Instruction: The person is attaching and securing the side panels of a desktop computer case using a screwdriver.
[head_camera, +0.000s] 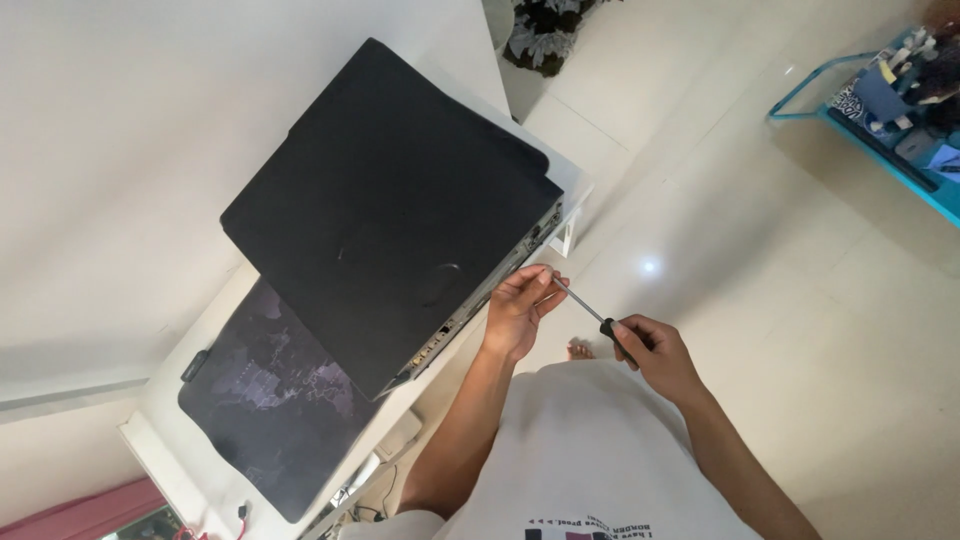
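Note:
A large black computer case (390, 200) lies flat on a white desk (215, 320), its port-covered rear panel (480, 300) facing me. My right hand (655, 350) grips the black handle of a screwdriver (590, 308). My left hand (520, 300) pinches the metal shaft near its tip, right beside the case's rear edge. The tip points toward the rear panel; whether it touches a screw is hidden by my fingers.
A dark desk mat (270, 410) lies under the case. Cables (365, 490) hang below the desk's edge. A turquoise cart (890, 110) with small items stands at the far right on the pale tiled floor (760, 300). A plant (545, 35) is beyond the desk.

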